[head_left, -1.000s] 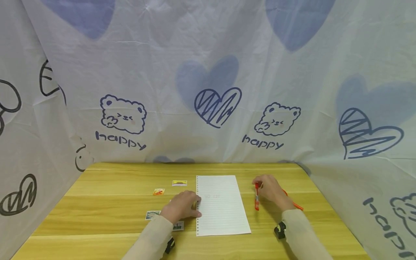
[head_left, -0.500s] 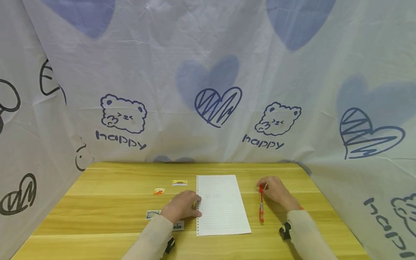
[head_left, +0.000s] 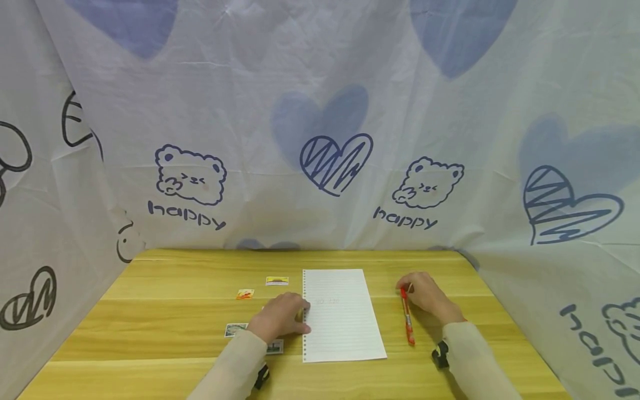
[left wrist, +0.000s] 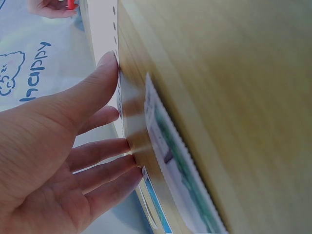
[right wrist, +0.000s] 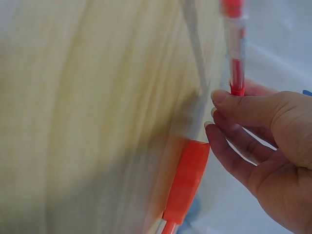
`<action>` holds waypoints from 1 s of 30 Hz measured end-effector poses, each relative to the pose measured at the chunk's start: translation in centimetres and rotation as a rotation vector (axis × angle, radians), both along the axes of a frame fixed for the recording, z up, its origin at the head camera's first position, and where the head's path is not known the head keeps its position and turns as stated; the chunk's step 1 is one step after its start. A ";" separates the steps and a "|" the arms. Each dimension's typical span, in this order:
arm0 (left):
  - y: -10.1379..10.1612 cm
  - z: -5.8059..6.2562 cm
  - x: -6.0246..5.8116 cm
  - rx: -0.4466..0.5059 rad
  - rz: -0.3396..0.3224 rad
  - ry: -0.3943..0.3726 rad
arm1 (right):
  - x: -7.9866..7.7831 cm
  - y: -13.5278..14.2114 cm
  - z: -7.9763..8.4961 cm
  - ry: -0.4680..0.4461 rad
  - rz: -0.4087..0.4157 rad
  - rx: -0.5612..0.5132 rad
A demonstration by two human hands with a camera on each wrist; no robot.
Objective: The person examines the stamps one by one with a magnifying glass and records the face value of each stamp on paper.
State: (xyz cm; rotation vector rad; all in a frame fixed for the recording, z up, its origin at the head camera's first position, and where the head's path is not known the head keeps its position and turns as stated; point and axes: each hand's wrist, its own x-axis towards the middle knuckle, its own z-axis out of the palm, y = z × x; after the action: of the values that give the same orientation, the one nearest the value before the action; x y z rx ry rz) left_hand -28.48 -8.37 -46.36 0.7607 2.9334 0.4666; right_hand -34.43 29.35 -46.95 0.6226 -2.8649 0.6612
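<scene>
My right hand [head_left: 424, 291] pinches a red pen [head_left: 407, 319] by one end between thumb and fingers, right of the paper. The pen's clear barrel with red ink shows in the right wrist view, extending away from the fingertips. My left hand [head_left: 281, 315] lies with spread, relaxed fingers at the punched left edge of a lined white sheet [head_left: 345, 328], fingertips and thumb at the holes. Faint marks show on the sheet's upper part. In the left wrist view a green-and-white stamp [left wrist: 181, 178] lies close beside this hand, with a blue-edged stamp [left wrist: 156, 202] beyond the fingertips.
Left of the sheet lie a yellow stamp [head_left: 277, 281], an orange stamp [head_left: 245, 294] and a green stamp [head_left: 236, 330]. A red object with a flat, block-like end [right wrist: 186, 180] lies under my right hand. A printed white cloth [head_left: 260, 166] hangs behind the wooden table [head_left: 150, 311].
My right hand has moved slightly right with the pen, whose lower end has swung toward me and to the right. The red object beside it is now mostly hidden. My left hand has stayed put.
</scene>
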 end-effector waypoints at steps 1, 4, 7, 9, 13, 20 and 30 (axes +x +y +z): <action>0.0 0.0 0.0 0.000 0.000 -0.001 | 0.0 0.0 0.0 -0.001 0.000 -0.003; 0.0 0.0 -0.1 0.000 0.002 -0.004 | 0.0 0.0 -0.1 0.005 0.006 -0.001; 0.0 0.0 -0.1 -0.002 0.001 -0.004 | 0.0 -0.1 -0.3 0.003 0.002 -0.005; 0.0 0.0 0.0 -0.003 -0.002 -0.002 | 0.0 -0.1 -0.4 0.008 0.006 -0.002; 0.0 0.0 0.0 -0.008 -0.006 0.001 | -0.1 -0.1 -0.7 0.011 0.009 0.008; 0.0 -0.2 -0.1 0.000 -0.003 -0.010 | -0.2 -0.2 -0.8 -0.006 0.010 0.033; 0.0 -0.2 -0.2 0.000 -0.008 -0.006 | -0.1 -0.5 -0.6 0.000 0.019 0.054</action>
State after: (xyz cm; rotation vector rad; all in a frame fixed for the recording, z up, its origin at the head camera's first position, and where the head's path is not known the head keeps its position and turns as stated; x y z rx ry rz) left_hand -28.69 -8.40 -46.59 0.7698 2.9239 0.4669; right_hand -34.48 28.83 -47.57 0.6583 -2.8890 0.5878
